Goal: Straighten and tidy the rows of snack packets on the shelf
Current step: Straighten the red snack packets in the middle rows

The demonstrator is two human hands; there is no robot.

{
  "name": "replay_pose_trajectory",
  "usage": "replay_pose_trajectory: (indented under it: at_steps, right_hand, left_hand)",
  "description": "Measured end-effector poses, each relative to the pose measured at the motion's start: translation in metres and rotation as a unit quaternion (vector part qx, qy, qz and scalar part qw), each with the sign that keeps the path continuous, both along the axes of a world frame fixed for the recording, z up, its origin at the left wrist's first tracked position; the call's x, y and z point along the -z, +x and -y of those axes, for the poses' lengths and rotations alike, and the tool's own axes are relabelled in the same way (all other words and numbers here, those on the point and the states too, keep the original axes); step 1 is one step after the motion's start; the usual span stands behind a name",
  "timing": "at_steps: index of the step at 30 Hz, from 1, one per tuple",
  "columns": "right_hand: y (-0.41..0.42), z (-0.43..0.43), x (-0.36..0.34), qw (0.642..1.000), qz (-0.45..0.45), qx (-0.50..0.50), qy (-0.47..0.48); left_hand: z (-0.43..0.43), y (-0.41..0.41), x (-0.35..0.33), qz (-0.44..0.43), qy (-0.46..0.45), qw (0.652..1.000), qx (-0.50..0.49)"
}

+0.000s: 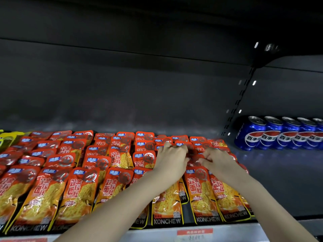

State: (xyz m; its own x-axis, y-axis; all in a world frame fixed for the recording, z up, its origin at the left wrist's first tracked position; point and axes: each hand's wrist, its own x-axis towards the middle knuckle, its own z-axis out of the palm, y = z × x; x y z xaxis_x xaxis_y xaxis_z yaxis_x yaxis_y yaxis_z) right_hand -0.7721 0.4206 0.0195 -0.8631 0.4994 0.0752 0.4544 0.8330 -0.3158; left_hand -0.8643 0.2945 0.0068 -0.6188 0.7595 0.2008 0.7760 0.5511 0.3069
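Records left hand (172, 159) and right hand (215, 160) side by side at four o'clock on the shelf (279, 180), fingers (176, 148) curled and pinching top edges of the red snack packets (80, 189) there, seemingly to pull overlapping rows square; cola cans (279, 133) apart at three o'clock.

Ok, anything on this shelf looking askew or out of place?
Yes. The red-orange foil snack packets sit uneven: those at front left lean sideways and overlap, and a middle packet is twisted out of line. The left hand and right hand grip packets further back. Nothing spilled or torn shows.
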Motion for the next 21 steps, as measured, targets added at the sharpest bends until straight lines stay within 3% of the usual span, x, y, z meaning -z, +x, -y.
replay_pose_trajectory:
  at_steps: [9, 13, 17, 21]
  right_hand:
    - [-0.004, 0.006, -0.002, 1.0, -0.012, -0.002, -0.002]
    - [0.002, 0.006, -0.004, 0.999, -0.039, -0.003, -0.008]
    - [0.016, 0.009, -0.007, 0.996, -0.084, -0.022, 0.01]
    - [0.022, 0.012, -0.001, 0.999, -0.031, -0.033, 0.005]
  left_hand:
    - [0.006, -0.005, -0.004, 0.049, 0.021, 0.998, -0.018]
    - [0.017, 0.001, -0.009, 0.014, -0.004, 1.0, -0.01]
    - [0.035, 0.008, -0.019, -0.015, -0.049, 0.997, 0.06]
    - [0.048, 0.017, -0.017, -0.023, -0.103, 0.988, 0.115]
